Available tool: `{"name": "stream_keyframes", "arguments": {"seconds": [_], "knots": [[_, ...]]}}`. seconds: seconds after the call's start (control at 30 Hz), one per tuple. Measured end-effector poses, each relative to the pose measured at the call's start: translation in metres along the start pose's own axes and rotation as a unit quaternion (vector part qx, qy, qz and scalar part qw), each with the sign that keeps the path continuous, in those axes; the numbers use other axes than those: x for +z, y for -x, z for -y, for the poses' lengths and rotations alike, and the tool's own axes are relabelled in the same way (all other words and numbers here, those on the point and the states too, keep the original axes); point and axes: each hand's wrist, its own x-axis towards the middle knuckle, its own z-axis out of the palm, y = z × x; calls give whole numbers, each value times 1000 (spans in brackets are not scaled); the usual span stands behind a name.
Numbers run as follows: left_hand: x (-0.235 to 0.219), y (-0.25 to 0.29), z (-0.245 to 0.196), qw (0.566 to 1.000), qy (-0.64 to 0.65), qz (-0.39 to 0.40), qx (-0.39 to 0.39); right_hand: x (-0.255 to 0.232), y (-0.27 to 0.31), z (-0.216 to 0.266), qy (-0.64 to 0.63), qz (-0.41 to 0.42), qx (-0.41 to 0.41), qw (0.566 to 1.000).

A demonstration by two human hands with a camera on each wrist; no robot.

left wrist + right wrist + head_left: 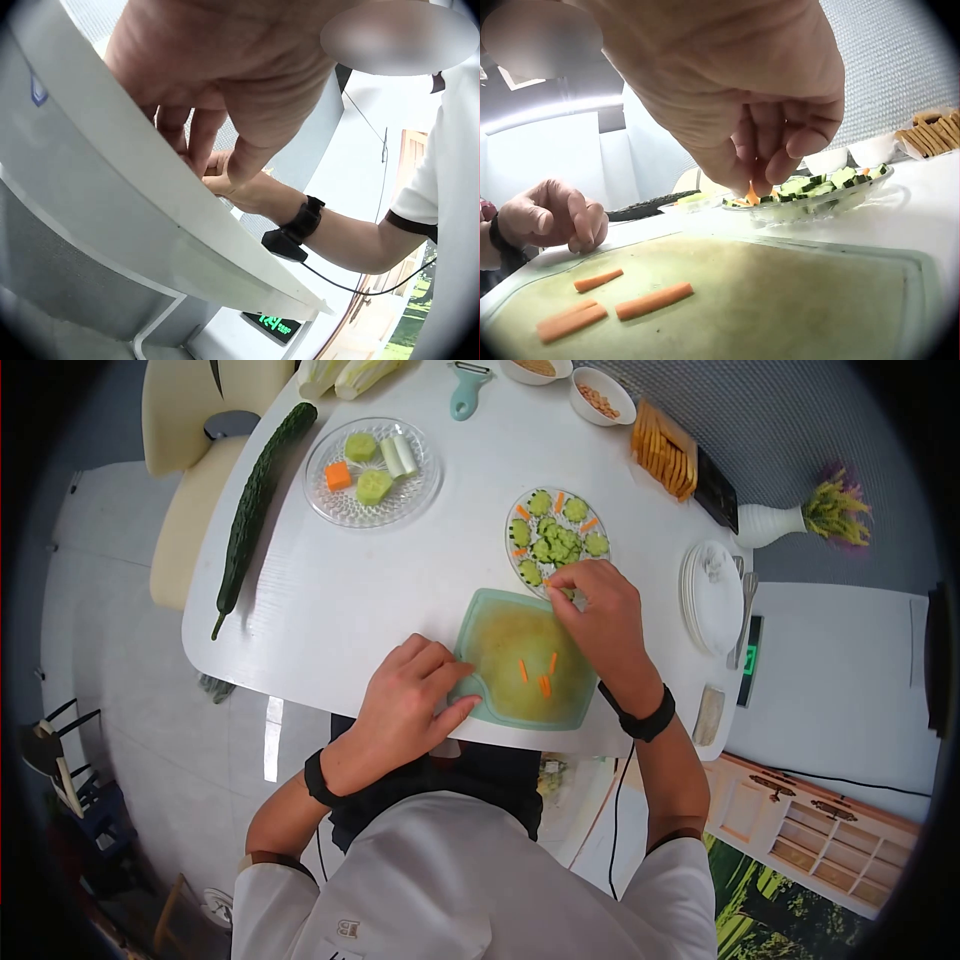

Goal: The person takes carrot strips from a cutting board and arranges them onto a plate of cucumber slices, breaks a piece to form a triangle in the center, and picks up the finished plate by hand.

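Note:
My right hand (607, 610) pinches a small carrot stick (752, 193) between thumb and fingertips at the near rim of a clear glass plate (859, 192). On that plate, chopped cucumber (557, 544) is heaped in the middle, with cucumber pieces and carrot sticks set around it. My left hand (405, 685) rests at the left edge of the green cutting board (495, 622), its fingers loosely bent and holding nothing. Several carrot sticks (654, 301) lie on the board. In the left wrist view the left hand (225, 75) hides most of the work.
A whole cucumber (258, 510) lies at the table's left. Beyond the board stands a glass plate (318, 500) with cucumber, carrot and white chunks. A peeler (465, 392), a bowl of nuts (622, 407), bread slices (663, 452), a white vase (770, 524) and stacked plates (716, 605) line the far and right sides.

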Motion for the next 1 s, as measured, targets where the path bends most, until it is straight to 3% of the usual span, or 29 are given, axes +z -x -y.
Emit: {"name": "stream_keyframes", "arguments": {"seconds": [0.57,0.7,0.8,0.9,1.0], "knots": [[1,0,4,1000,4,1,5,2,0,4,64,12,-50,997],[0,1,4,1000,4,4,7,-11,3,5,51,-12,-42,998],[1,1,3,1000,5,0,10,-27,13,5,24,-43,16,999],[0,3,1,1000,10,7,4,-34,38,18,18,-26,58,998],[3,1,-1,1000,10,0,6,-31,61,33,34,30,25,999]]}}
